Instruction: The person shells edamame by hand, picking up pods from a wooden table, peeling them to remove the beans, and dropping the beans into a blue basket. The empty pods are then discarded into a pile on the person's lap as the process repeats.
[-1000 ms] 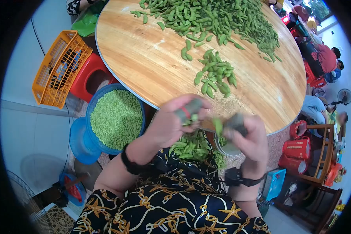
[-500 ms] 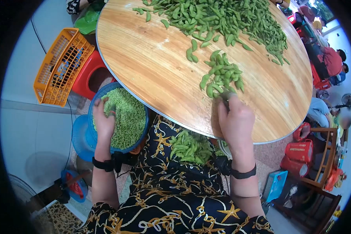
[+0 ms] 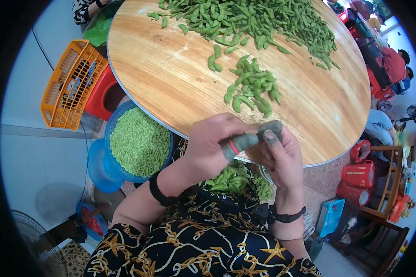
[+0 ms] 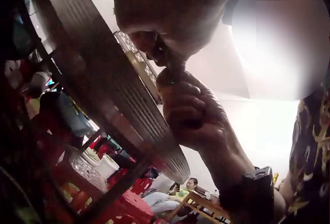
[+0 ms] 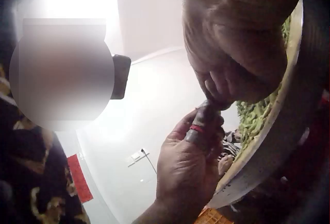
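In front of the person's chest, at the table's near edge, the left hand [image 3: 210,145] and right hand [image 3: 284,154] meet fingertip to fingertip. Both have curled fingers and wear grey-green thumb covers; a red band circles the left thumb cover [image 3: 240,144]. They pinch an edamame pod at the meeting point, mostly hidden behind the thumbs. Just beyond them a small pile of edamame pods [image 3: 252,85] lies on the round wooden table [image 3: 162,69]. More pods [image 3: 231,179] rest on the lap below. A blue basket [image 3: 108,145] of shelled beans [image 3: 138,143] stands left of the table.
A large heap of pods [image 3: 263,23] covers the table's far side. An orange crate [image 3: 71,85] and red stool [image 3: 99,101] stand at the left. Partly under the right hand is a metal bowl [image 3: 265,173]. Red bags [image 3: 357,175] and a wooden chair [image 3: 386,180] are at the right.
Half a second ago the left hand was over the bean basket and the right at the small pod pile. Both have since come back together at the table's near edge.
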`<state>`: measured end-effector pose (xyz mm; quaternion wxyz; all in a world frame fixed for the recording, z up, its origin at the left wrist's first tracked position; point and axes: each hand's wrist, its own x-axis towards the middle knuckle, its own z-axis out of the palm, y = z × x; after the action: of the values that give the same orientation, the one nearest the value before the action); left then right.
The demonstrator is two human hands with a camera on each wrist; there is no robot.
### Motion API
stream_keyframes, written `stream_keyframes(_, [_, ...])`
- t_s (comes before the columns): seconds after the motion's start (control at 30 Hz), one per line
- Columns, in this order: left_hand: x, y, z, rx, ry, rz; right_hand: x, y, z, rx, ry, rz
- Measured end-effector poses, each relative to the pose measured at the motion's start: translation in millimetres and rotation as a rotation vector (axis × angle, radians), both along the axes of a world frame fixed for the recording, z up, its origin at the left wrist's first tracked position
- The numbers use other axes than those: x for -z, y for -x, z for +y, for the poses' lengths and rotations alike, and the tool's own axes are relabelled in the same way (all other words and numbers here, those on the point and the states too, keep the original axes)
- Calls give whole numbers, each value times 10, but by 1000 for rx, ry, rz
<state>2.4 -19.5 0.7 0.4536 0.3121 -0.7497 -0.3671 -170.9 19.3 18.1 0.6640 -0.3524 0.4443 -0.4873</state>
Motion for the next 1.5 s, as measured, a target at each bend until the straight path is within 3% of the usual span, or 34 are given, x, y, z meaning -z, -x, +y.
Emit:
stream_keyframes(0.07, [47, 59, 6, 65, -331, 256, 16, -22, 17, -39, 63, 21])
stream_keyframes(0.27, [35, 149, 33, 74, -585, 349, 1, 37, 101, -183, 63, -65])
stream_keyframes(0.47, [36, 165, 17, 65, -634, 251, 54, 89, 115, -219, -30, -205])
stream_keyframes(0.57, [30, 199, 23, 84, -587, 281, 6, -12, 99, -75, -21, -57])
stream_keyframes(0.77, [129, 42, -40, 427, -640, 518, -27, -43, 119, -140, -227, -410])
stream_keyframes(0.87, [15, 89, 13, 328, -625, 496, -8, -78, 97, -161, -242, -506])
stream_keyframes(0.9, [14, 100, 43, 331, -623, 503, -12, -118, 90, -83, -73, -105])
stream_keyframes(0.93, [16, 106, 77, 201, -654, 439, -14, -144, 76, -7, 97, 295])
stream_keyframes(0.97, [16, 100, 97, 69, -684, 372, 8, -156, 69, -11, 95, 300])
stream_keyframes(1.03, [-4, 20, 78, 77, -712, 321, 66, -176, 54, 19, 73, 302])
stream_keyframes(1.17, [41, -88, 69, 22, -400, 179, 4, -160, -25, -58, -67, 142])
stream_keyframes(1.2, [54, -108, 56, -13, -272, 156, 23, -158, -79, -72, 61, 259])
stream_keyframes(1.27, [3, -171, 68, -27, -320, 116, 42, -191, -207, -88, 190, 376])
stream_keyframes(1.33, [-44, -207, 85, -40, -367, 74, 54, -282, -348, 223, 634, 1259])
stream_keyframes(1.37, [-57, -219, 95, 17, -426, 39, 66, -323, -387, 222, 635, 1260])
stream_keyframes(1.43, [-80, -238, 119, 71, -483, 5, 109, -389, -435, 92, 634, 1545])
stream_keyframes(1.5, [-103, -254, 129, 202, -450, -20, 181, -358, -438, 107, 670, 1550])
